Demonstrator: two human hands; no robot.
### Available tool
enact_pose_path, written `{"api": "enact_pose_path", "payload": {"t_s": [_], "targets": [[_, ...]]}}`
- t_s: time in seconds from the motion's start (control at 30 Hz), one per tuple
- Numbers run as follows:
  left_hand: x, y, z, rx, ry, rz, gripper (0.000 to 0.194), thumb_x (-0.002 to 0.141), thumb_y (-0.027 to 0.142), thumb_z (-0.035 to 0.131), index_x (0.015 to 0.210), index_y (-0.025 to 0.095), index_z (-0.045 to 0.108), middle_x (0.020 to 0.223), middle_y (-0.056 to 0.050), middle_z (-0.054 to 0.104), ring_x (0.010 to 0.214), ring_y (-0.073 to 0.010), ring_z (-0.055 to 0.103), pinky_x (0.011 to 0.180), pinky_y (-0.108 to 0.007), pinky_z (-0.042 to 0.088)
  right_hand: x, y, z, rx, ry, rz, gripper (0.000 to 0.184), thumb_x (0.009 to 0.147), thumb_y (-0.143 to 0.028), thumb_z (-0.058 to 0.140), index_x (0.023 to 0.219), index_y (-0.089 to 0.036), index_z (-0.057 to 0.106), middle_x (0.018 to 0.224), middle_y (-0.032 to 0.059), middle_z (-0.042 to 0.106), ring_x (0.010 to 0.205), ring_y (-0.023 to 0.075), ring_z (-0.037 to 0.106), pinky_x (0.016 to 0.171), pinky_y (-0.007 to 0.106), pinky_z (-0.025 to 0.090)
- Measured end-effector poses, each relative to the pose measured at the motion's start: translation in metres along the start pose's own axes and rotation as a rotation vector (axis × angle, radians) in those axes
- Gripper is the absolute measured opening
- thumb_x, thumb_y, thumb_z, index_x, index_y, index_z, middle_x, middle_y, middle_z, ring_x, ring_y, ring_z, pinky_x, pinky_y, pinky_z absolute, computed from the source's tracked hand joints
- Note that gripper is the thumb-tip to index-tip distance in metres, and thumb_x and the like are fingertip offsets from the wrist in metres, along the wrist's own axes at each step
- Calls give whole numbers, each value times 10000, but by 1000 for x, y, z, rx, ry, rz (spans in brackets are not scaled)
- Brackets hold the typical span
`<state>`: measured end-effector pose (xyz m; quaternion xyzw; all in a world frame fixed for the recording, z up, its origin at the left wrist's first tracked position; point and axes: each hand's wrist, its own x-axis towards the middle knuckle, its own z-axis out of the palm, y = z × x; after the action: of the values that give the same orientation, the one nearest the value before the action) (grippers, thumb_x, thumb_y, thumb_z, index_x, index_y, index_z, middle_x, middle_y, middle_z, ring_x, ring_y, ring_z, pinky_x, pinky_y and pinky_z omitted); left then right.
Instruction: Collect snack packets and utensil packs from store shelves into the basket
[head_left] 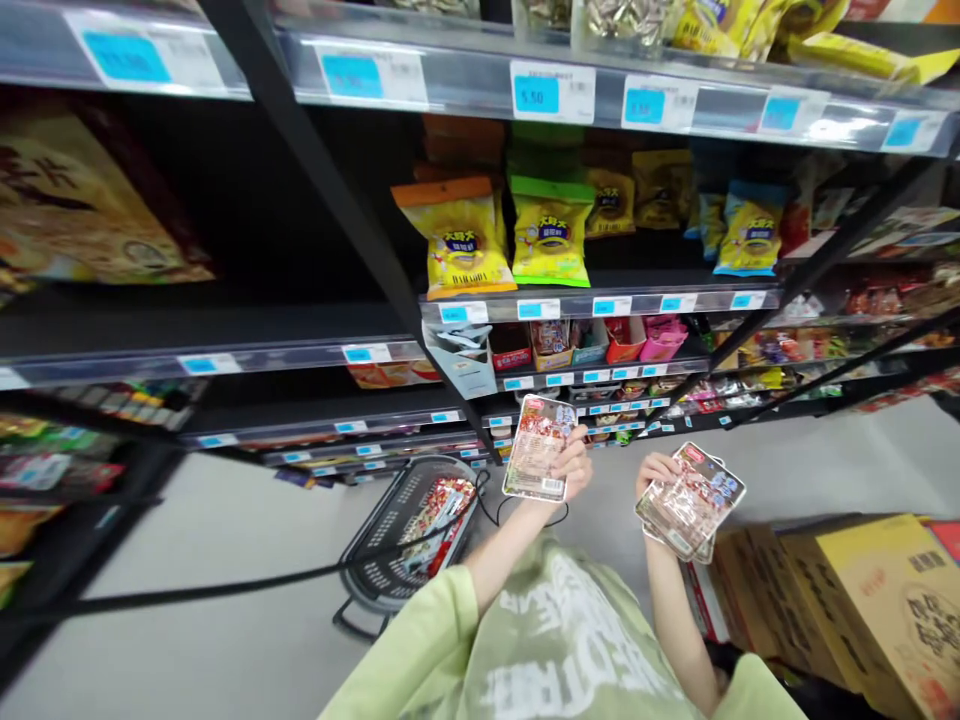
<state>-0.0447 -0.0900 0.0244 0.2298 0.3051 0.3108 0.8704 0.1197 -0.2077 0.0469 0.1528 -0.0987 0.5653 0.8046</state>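
Within both hands (574, 464) (657, 469), white-edged packets (531, 452) (703, 500)

The packets (694, 495) are before the shelves (300, 320), with the basket (382, 522) left and the cartons (874, 590) right.

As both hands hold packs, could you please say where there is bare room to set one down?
The left shelf looks bare between the large bag and the upright; so does the floor between the basket and left-hand shelving. It is crowded among the snack boxes below the yellow bags, and by the cartons at lower right.
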Motion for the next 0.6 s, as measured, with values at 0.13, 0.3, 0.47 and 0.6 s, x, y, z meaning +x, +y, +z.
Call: {"api": "enact_pose_path", "payload": {"t_s": [0.13,0.3,0.47,0.6], "targets": [[4,3,8,173,36,73,233,962,441,506,954,241,626,518,77,388,385,-122,255,556,-321,350,3,5,-1,-51,-9,-5,320,1005,-195,349,887,-369,591,937,41,692,836,117,723,784,195,637],[6,25,7,342,79,200,427,982,577,419,861,213,604,622,12,540,501,-148,458,597,-314,398,6,-2,2,-240,-3,-34,391,1057,-223,252,928,-301,613,950,36,708,836,47,704,705,84,571],[-3,38,-18,504,206,342,359,839,536,732,720,222,606,625,27,548,623,-161,513,662,-263,405,14,-7,2,-655,7,-75,410,1048,-197,271,922,-292,649,832,21,670,685,86,642,512,116,515],[-8,37,-43,556,294,382,374,855,558,717,697,239,603,646,19,548,674,-182,527,691,-262,410,24,4,-3,-1142,60,-54,405,1004,-175,295,764,-303,595,667,-3,587,560,140,547,407,151,456]]}}
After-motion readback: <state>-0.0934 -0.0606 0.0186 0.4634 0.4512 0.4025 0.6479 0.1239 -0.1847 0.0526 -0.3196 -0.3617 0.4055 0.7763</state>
